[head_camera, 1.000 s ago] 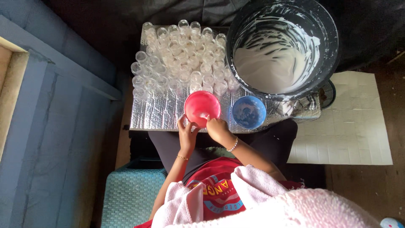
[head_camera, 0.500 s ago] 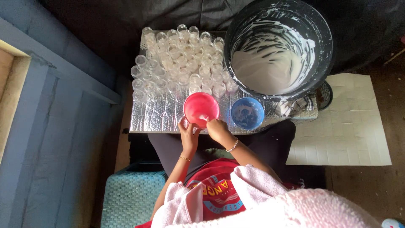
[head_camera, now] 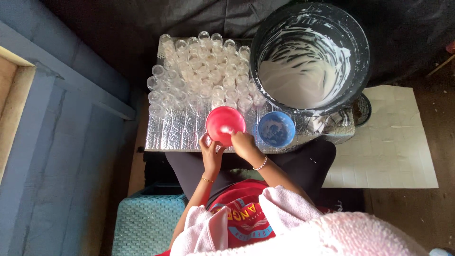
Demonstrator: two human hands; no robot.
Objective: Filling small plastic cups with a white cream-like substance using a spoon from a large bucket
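Both hands' grip holds one red bowl (head_camera: 225, 124); one blue bowl (head_camera: 276, 128) beside.

A red-pink bowl (head_camera: 225, 124) beside a blue bowl (head_camera: 276, 128) smeared white — both on a silver, quilted-foil worktop (head_camera: 175, 132). Clear cups (head_camera: 204, 71); black bucket (head_camera: 310, 57) coated white inside.

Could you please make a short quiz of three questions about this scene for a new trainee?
1. True or false: the blue bowl stands between the red bowl and the big black bucket.
2. What covers the inside of the bucket? A) white mixture B) sand C) red paint
3. Which hand reaches into the red bowl?

Key: 1 true. 2 A. 3 The right hand; the left hand holds the bowl's near rim. Many clear small cups stand beyond it.
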